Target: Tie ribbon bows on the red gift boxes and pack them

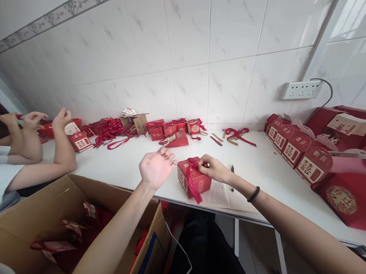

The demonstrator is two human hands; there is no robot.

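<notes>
A small red gift box (183, 179) with gold and white lettering stands near the table's front edge. A dark red ribbon (194, 189) runs over its top and hangs down the front side. My right hand (212, 167), with a black band at the wrist, pinches the ribbon at the top of the box. To the left of the box, my left hand (157, 168) is raised with the palm showing and the fingers loosely curled apart, holding nothing. Under the box and to its right lies an open notebook (241, 198) with a pen (232, 169) on it.
Several larger red boxes (313, 165) line the table's right side. Ribbons (110, 130), small red boxes (156, 131) and loose strips (216, 140) lie along the wall. A cardboard carton (105, 186) holding red items stands at the front left. People's arms (60, 146) rest at the far left.
</notes>
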